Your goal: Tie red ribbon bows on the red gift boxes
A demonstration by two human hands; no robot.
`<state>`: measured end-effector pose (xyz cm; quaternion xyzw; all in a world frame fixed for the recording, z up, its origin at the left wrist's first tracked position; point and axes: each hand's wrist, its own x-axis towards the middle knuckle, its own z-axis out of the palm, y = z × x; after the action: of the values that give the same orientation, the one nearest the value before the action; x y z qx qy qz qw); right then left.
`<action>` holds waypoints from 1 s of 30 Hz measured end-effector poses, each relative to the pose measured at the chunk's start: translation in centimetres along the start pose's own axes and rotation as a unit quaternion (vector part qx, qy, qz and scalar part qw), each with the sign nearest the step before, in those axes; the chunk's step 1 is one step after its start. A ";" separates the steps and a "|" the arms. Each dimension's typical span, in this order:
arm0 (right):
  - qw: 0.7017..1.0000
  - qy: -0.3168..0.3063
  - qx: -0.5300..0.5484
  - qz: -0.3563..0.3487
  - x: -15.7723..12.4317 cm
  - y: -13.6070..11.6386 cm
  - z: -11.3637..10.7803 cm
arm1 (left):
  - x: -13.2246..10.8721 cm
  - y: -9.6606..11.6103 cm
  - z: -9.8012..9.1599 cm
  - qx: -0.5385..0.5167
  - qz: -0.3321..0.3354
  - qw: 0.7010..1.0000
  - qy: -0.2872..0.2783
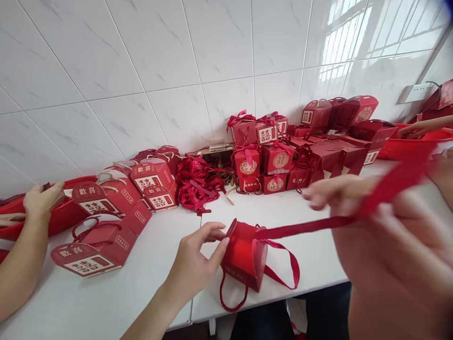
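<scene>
A small red gift box (pixel 244 257) with a rope handle lies on its side near the front edge of the white table (pixel 141 283). My left hand (pixel 193 259) pinches the box's top left corner with thumb and fingers. A red ribbon (pixel 311 226) is looped round the box and stretches up to the right. My right hand (pixel 385 250) is close to the camera and blurred. It grips the ribbon and holds it taut above the table.
Folded red boxes (pixel 106 222) lie at the left, a heap of loose ribbons (pixel 198 184) sits at the back centre, and tied boxes (pixel 272 158) are stacked against the tiled wall. A co-worker's hand (pixel 40 200) rests on a red tray at far left; another person's arm (pixel 423 126) is at far right.
</scene>
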<state>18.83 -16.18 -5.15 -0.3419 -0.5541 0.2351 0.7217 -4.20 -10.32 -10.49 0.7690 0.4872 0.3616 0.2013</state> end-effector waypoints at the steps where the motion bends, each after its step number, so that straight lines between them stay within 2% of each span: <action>1: 0.998 -0.048 -0.014 0.023 0.3 0.6 0.4 | 0.0 -0.1 0.0 -0.026 -0.008 1.000 0.009; 3: 0.985 -0.155 -0.040 0.058 1.0 2.4 1.6 | 0.2 -0.1 0.1 -0.071 -0.022 0.997 0.023; 5: 0.951 -0.272 -0.092 0.113 1.4 4.5 3.0 | 0.4 -0.1 0.1 -0.097 -0.033 0.994 0.035; 8: 0.908 -0.349 -0.170 0.161 1.3 7.0 4.4 | 0.4 0.1 0.2 -0.100 -0.039 0.993 0.054; 10: 0.894 -0.364 -0.202 0.166 1.1 7.8 4.8 | 0.4 0.1 0.3 -0.096 -0.042 0.992 0.063; 14: 0.885 -0.379 -0.203 0.179 0.8 7.9 4.7 | 0.5 0.1 0.4 -0.096 -0.048 0.992 0.067; 19: 0.893 -0.361 -0.169 0.208 0.8 8.0 4.5 | 0.5 -0.1 0.5 -0.104 -0.054 0.990 0.075; 30: 0.896 -0.361 -0.143 0.217 0.6 7.6 4.3 | 0.0 -0.3 0.5 -0.099 -0.046 0.992 0.066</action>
<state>15.15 -9.75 -9.79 -0.4448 -0.7163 0.4113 0.3464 -3.99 -10.13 -11.03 0.6961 0.4962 0.4488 0.2604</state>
